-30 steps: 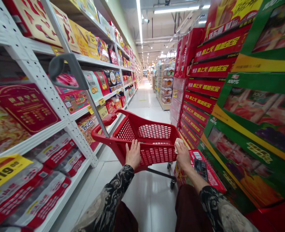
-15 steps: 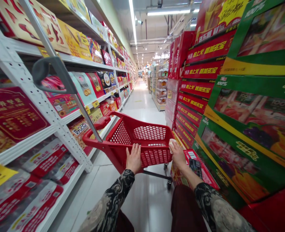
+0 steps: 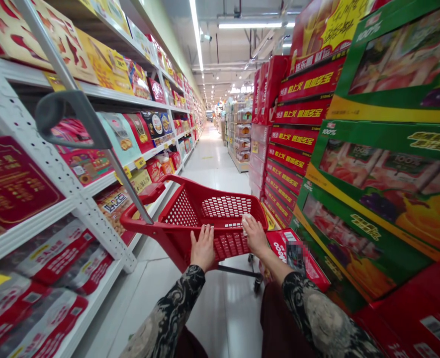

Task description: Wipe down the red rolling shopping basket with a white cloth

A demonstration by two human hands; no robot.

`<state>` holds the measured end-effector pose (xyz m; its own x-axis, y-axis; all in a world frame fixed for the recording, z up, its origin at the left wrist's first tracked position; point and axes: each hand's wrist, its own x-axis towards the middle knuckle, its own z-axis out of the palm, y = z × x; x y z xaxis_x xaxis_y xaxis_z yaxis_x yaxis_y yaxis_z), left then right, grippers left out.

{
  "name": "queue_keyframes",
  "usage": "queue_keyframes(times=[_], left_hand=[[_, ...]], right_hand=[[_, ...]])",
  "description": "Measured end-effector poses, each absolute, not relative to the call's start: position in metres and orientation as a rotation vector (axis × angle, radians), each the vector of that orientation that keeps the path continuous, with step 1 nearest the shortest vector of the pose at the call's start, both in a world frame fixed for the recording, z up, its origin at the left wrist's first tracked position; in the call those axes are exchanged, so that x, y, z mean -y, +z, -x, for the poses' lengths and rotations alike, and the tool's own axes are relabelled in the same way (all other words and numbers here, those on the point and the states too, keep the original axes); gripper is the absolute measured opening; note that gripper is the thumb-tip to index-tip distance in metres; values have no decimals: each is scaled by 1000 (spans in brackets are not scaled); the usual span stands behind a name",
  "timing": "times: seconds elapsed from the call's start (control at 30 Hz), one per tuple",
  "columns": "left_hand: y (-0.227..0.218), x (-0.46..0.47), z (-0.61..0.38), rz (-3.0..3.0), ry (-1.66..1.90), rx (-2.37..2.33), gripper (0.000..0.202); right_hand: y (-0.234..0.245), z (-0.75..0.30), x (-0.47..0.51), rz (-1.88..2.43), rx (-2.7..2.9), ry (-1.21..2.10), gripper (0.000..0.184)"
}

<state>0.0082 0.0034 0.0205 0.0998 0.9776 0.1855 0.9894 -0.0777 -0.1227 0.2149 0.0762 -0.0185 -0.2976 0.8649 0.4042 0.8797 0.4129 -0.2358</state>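
Pale, shiny tile floor (image 3: 156,283) with thin joints, and the red shopping basket (image 3: 175,243) stands on it on small dark wheels (image 3: 257,287). White shelf (image 3: 89,219) down the left is pretty packed tbh: yellow box (image 3: 102,62) on an upper level, mint-green box (image 3: 121,134) one level below, plastic-wrapped packs (image 3: 50,248) lying lower down.

Black sleeves (image 3: 169,308), beige swirling print; dark maroon trousers (image 3: 277,320).

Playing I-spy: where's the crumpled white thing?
The white thing is right of centre in the head view, in the right hand, by the near rim of the red cart.
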Motion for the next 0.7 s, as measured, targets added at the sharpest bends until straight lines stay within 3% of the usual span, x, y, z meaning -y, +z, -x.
queue_keyframes(times=[0.17, 0.43, 0.7], left_hand=[[19, -1, -11, 2169, -122, 1995, 67], [19, 0, -15, 2156, -108, 2013, 67], [21, 2, -18, 2166, -83, 2032, 69]], right_hand=[[-30, -250, -85, 1741, 2001, -98, 50], [-29, -200, -75, 1488, 2034, -150, 40], [-46, -238, -82, 1508, 1945, -164, 39]])
